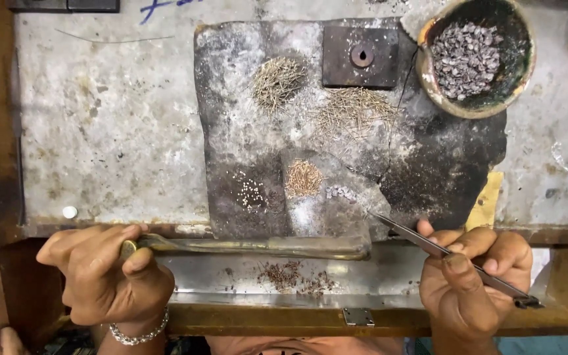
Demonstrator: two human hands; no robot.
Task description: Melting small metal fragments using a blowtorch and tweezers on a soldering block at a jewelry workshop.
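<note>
My right hand (471, 276) pinches thin steel tweezers (451, 256) near the middle, tips on the charred slab (428, 171). My left hand (103, 273) closes around a brass pipe (251, 246), probably rigid. The tiny pieces (340, 192) seem light, easily scattered.

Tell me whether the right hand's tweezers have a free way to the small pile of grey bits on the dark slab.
Probably yes: the right hand points its tweezers toward the grey bits, with only bare slab between.
</note>
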